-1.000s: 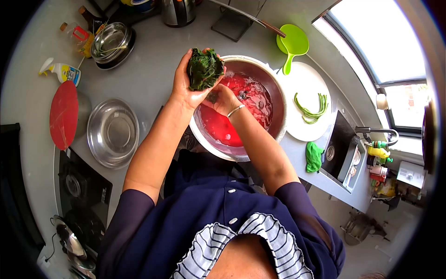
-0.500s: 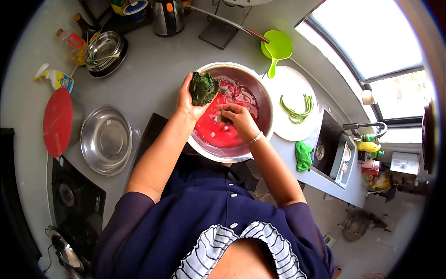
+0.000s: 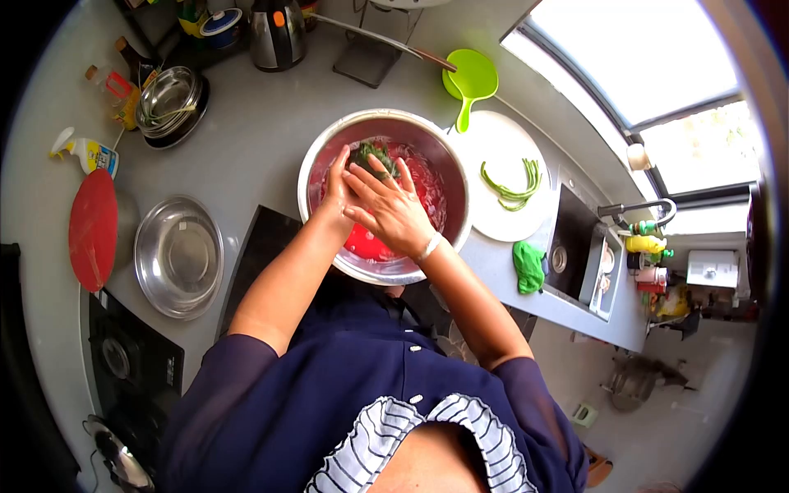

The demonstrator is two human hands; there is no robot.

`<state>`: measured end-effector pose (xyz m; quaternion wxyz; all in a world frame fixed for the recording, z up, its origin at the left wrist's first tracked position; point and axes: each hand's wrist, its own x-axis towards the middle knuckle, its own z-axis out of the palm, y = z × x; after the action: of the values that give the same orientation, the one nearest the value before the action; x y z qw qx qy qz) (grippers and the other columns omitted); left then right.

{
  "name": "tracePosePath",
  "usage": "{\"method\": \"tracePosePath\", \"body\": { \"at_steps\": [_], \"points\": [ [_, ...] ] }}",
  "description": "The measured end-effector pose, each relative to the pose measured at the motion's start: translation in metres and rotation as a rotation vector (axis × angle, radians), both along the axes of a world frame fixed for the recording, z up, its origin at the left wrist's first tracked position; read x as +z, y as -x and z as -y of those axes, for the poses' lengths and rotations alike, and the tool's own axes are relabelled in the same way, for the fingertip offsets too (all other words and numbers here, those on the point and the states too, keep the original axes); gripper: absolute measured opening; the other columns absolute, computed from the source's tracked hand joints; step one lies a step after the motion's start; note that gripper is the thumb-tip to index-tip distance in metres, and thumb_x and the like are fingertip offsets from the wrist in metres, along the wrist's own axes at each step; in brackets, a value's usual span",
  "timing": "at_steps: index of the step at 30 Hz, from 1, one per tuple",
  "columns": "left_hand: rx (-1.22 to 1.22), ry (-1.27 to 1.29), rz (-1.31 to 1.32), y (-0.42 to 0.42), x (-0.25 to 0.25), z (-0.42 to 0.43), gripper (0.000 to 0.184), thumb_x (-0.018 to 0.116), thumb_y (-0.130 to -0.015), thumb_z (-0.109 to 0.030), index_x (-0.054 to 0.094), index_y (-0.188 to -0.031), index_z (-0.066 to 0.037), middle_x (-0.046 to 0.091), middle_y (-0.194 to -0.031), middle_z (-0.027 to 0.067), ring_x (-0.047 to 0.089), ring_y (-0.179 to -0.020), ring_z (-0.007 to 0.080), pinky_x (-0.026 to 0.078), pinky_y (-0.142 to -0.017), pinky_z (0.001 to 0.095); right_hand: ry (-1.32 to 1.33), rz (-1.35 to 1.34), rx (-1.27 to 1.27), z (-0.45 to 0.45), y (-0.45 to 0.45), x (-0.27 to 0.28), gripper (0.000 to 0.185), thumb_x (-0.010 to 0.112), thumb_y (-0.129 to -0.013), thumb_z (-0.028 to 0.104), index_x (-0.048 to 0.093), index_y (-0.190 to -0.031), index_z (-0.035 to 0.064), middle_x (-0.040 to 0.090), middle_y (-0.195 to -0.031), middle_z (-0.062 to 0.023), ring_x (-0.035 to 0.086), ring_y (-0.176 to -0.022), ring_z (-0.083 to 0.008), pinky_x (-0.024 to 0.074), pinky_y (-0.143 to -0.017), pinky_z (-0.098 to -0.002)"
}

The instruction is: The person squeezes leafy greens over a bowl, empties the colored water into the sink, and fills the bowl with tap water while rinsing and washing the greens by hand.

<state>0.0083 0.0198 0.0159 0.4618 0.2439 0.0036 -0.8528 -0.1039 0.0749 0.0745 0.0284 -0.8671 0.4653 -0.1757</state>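
A metal basin (image 3: 466, 201) of red liquid stands in front of me. Over it, my left hand (image 3: 337, 191) is cupped around a bunch of wet dark leafy greens (image 3: 374, 156). My right hand (image 3: 393, 215) lies against the left palm and partly over the greens, its fingers stretched and spread apart. The right palm is turned away, and part of the bunch is hidden behind my fingers.
A white plate (image 3: 493, 218) with green beans (image 3: 518, 195) is right of the basin, below a green ladle (image 3: 475, 76). Further right are a green cloth (image 3: 529, 267) and a sink (image 3: 567, 238). A steel bowl (image 3: 178, 256) and a stove (image 3: 136, 349) are on the left.
My right hand has come up out of the basin and moved left onto the greens and my left hand. The greens sit slightly lower over the basin. The view has shifted slightly.
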Motion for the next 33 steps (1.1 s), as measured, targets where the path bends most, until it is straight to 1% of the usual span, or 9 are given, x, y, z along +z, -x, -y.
{"method": "tracePosePath", "body": {
  "at_steps": [3,5,8,10,16,18,21,22,33],
  "points": [
    [0.097,0.134,-0.104,0.006,-0.021,-0.002,0.043,0.044,-0.093,-0.047,0.061,-0.101,-0.008,0.065,-0.099,0.0109,0.062,-0.096,0.0285,0.048,-0.089,0.0446,-0.186,0.204,0.03,0.002,0.006,0.031,0.05,0.047,-0.094,0.028,0.039,-0.14,0.0104,0.045,-0.14,-0.0106,0.035,-0.134,-0.0324,0.0197,-0.109,-0.0555],
    [0.078,-0.069,-0.012,0.008,-0.013,0.007,0.039,0.043,-0.094,-0.045,0.062,-0.103,-0.012,0.067,-0.1,0.0068,0.063,-0.094,0.0247,0.05,-0.085,0.0407,-0.245,0.532,0.026,0.01,0.012,0.04,0.058,0.048,-0.084,-0.004,0.038,-0.139,0.0101,0.05,-0.132,-0.0192,0.05,-0.123,-0.0314,0.0415,-0.099,-0.0417],
    [0.068,-0.021,-0.036,0.007,0.0,0.005,0.038,0.045,-0.094,-0.045,0.062,-0.105,-0.013,0.067,-0.102,0.0062,0.063,-0.095,0.0243,0.05,-0.085,0.0404,-0.276,0.789,-0.069,0.029,0.023,0.03,0.056,0.049,-0.082,-0.013,0.044,-0.134,0.0069,0.062,-0.116,-0.0162,0.061,-0.109,-0.0234,0.0509,-0.086,-0.0327],
    [0.053,-0.053,-0.01,0.006,0.002,0.005,0.037,0.052,-0.091,-0.045,0.061,-0.11,-0.014,0.064,-0.108,0.0042,0.059,-0.102,0.0227,0.048,-0.088,0.0435,-0.336,0.878,-0.104,0.032,0.023,0.033,0.055,0.051,-0.081,-0.013,0.044,-0.132,0.0065,0.063,-0.113,-0.0158,0.063,-0.105,-0.0228,0.0516,-0.084,-0.0319],
    [0.061,-0.014,-0.093,0.009,-0.001,0.003,0.034,0.05,-0.092,-0.042,0.061,-0.109,-0.014,0.065,-0.105,0.005,0.06,-0.1,0.0227,0.047,-0.089,0.0439,-0.444,0.959,-0.216,0.035,0.016,0.04,0.054,0.061,-0.078,-0.006,0.045,-0.128,0.0084,0.067,-0.106,-0.0133,0.068,-0.089,-0.0206,0.0533,-0.072,-0.031],
    [0.059,-0.016,-0.104,0.01,-0.005,0.003,0.035,0.05,-0.092,-0.042,0.06,-0.11,-0.014,0.064,-0.106,0.0055,0.06,-0.101,0.0228,0.048,-0.088,0.0437,-0.391,0.707,-0.283,0.032,0.011,0.052,0.054,0.063,-0.079,-0.002,0.045,-0.128,0.0101,0.067,-0.101,-0.0125,0.067,-0.082,-0.0259,0.0528,-0.07,-0.0339],
    [0.033,-0.018,-0.097,0.01,0.006,-0.002,0.036,0.051,-0.092,-0.042,0.059,-0.114,-0.014,0.064,-0.107,0.0063,0.06,-0.102,0.0231,0.048,-0.088,0.0431,-0.195,0.462,-0.193,0.04,0.008,0.043,0.059,0.067,-0.078,0.003,0.043,-0.131,0.0118,0.067,-0.092,-0.012,0.067,-0.079,-0.0235,0.0523,-0.07,-0.0329],
    [0.014,-0.019,-0.075,0.009,0.012,-0.004,0.037,0.051,-0.092,-0.042,0.058,-0.116,-0.014,0.063,-0.108,0.0067,0.06,-0.102,0.0233,0.049,-0.087,0.0428,-0.249,0.467,-0.173,0.04,0.007,0.047,0.06,0.065,-0.077,0.001,0.042,-0.131,0.0105,0.067,-0.095,-0.0145,0.066,-0.078,-0.0288,0.0527,-0.071,-0.0366],
    [0.037,0.198,-0.087,0.004,0.006,-0.004,0.043,0.057,-0.09,-0.041,0.055,-0.119,-0.009,0.062,-0.112,0.008,0.06,-0.104,0.0223,0.049,-0.088,0.0397,-0.301,0.475,-0.141,0.054,0.003,0.043,0.057,0.062,-0.076,0.0,0.042,-0.129,0.0065,0.066,-0.097,-0.0147,0.066,-0.078,-0.0285,0.0521,-0.071,-0.0365]
  ]
}}
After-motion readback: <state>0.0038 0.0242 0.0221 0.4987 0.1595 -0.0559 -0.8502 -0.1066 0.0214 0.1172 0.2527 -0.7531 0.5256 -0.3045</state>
